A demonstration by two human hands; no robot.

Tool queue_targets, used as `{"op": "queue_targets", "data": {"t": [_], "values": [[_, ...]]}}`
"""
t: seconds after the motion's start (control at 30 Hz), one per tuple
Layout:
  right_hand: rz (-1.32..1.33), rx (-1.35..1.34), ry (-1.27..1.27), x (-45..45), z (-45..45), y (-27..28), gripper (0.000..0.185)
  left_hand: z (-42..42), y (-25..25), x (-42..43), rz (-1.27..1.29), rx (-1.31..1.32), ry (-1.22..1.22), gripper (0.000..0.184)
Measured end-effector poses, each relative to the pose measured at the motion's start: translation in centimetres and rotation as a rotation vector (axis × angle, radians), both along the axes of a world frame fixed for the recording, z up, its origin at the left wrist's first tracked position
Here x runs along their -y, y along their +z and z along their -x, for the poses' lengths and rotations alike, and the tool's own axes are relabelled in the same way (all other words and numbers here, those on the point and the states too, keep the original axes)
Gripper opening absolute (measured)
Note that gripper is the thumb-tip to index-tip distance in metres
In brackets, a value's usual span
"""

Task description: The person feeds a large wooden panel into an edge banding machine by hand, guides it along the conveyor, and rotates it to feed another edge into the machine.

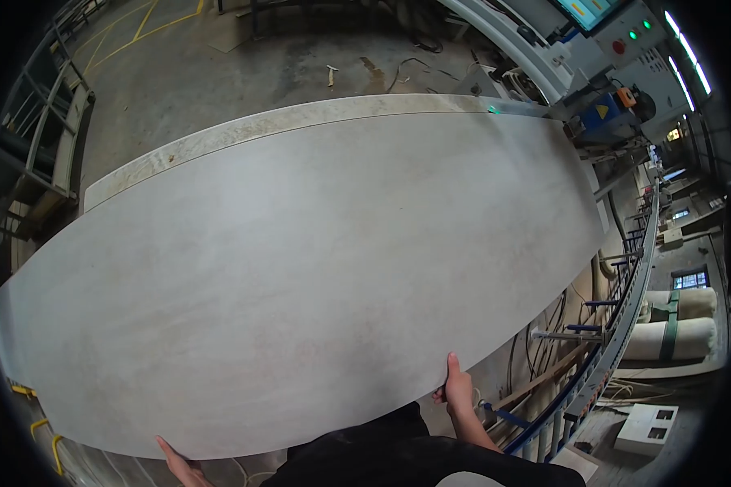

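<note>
A wide, pale grey board [325, 260] lies flat in front of me and fills most of the view. My left hand [183, 466] holds its near edge at the lower left, thumb on top and the other fingers mostly hidden beneath. Further right, my right hand [456, 390] is closed on the same near edge, its thumb raised along the rim and its fingers curled under. Beyond the board's far edge shows a mottled, pale strip [244, 134]; whether it touches the board from below I cannot tell.
At the upper right stands a machine with a control panel [621, 40] and a blue motor [601, 114]. A long metal rail [617, 325] runs down the right side. White rolls [670, 339] and a white block [646, 428] lie beyond it. A metal frame [45, 138] is at left.
</note>
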State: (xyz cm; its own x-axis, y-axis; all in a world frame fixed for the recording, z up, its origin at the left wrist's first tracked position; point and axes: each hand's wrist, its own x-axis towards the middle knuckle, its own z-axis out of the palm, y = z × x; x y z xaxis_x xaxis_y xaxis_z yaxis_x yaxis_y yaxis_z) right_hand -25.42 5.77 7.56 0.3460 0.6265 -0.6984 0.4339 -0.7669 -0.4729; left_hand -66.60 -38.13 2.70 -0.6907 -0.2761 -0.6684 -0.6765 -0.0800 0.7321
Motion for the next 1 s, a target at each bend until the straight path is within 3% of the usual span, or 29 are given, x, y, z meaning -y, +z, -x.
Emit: {"op": "queue_targets", "data": {"t": [0.13,0.3,0.53,0.6,0.63,0.7,0.77,0.8,0.87,0.93,0.97,1.0], "values": [[-0.002,-0.037,-0.039,-0.1,-0.3,-0.1,0.075,-0.9,3.1,-3.3,-0.002,-0.002,-0.053,0.074],[0.023,-0.081,-0.041,-0.1,-0.6,0.1,0.072,-2.8,9.1,-10.7,0.334,-0.011,-0.124,0.074],[-0.022,-0.124,-0.015,0.0,-1.2,-0.3,0.075,-2.5,5.8,-8.1,0.342,-0.12,-0.097,0.08],[-0.02,-0.128,0.005,-0.1,-1.6,-0.5,0.077,-1.6,3.0,-5.9,0.378,-0.151,0.011,0.066],[0.023,-0.095,0.094,-0.3,-2.2,-0.5,0.077,-0.7,0.7,-3.4,0.378,-0.153,0.009,0.066],[0.065,-0.065,0.189,-1.4,-3.5,0.8,0.078,0.7,-3.3,1.2,0.039,-0.149,-0.034,0.075],[0.177,0.249,0.901,-3.6,-3.5,5.1,0.074,0.7,-3.3,1.0,0.087,-0.158,-0.015,0.075],[0.176,0.243,0.906,-4.6,-2.7,6.6,0.074,0.6,-3.1,0.9,0.133,-0.161,0.002,0.076],[-0.132,0.159,1.022,-7.4,-0.9,9.1,0.053,0.6,-3.1,0.6,0.161,-0.185,0.014,0.078],[-0.58,0.264,0.994,-11.7,2.6,9.2,0.044,0.5,-3.0,0.1,0.185,-0.202,0.035,0.079],[-0.788,0.274,1.0,-14.5,4.4,7.8,0.039,0.5,-2.7,-0.1,0.196,-0.183,0.042,0.08],[-1.101,0.266,1.037,-18.2,5.8,4.2,0.046,0.3,-2.5,0.0,0.209,-0.163,0.052,0.081]]}}
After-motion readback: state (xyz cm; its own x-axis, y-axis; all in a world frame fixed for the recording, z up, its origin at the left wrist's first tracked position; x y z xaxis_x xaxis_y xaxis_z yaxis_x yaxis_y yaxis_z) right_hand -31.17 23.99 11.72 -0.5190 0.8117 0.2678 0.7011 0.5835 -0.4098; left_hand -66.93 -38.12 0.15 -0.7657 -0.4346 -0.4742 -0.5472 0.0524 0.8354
